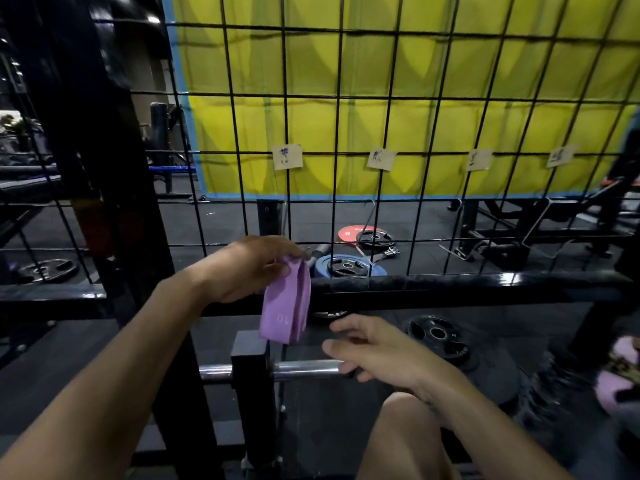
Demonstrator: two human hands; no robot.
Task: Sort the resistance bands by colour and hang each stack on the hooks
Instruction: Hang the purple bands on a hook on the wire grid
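Hanging a stack of purple fabric resistance bands (285,301) at the black wire grid panel (346,98).

Pinched at the top by the left hand (242,268), thumb and fingers curled round the fold, close against the grid beneath the leftmost paper label (286,156). Right hand (374,348) loose, fingers relaxed, gripping nothing, just below the dangling ends. Likely snags: loops missing the hook, hidden here behind the fingers, or one band slipping free of the pinch.

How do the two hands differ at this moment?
The left hand is raised at the wire grid and pinches the top of a purple band stack; the right hand sits lower, below the stack, and holds nothing. Left fingers are curled; right fingers are loosely spread. Both are bare.
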